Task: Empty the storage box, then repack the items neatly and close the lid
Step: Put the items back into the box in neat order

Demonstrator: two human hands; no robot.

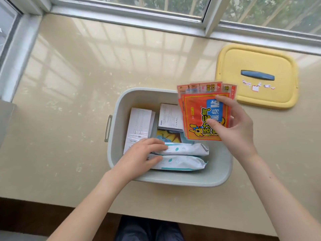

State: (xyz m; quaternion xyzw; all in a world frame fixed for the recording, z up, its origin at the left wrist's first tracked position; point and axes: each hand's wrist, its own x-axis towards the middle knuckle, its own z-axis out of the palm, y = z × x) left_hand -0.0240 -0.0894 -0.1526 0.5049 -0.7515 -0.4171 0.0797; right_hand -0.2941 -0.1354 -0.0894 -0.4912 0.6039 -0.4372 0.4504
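Note:
A grey storage box (215,178) stands open on the beige windowsill. Inside lie two white wipe packs (187,156), a long white carton (139,126), a white booklet-like box (169,117) and a yellow-and-blue packet (169,137). My left hand (144,155) reaches into the box and rests on the left ends of the wipe packs, fingers curled over them. My right hand (232,126) holds a fanned stack of red-orange sachets (198,110) above the box's right rim. The yellow lid (257,63) with a blue handle lies at the back right.
The windowsill (69,101) stretches left of the box. Window frames (132,16) run along the back and left. The sill's front edge is near my legs (149,228) at the bottom. A grey object edge shows at far left.

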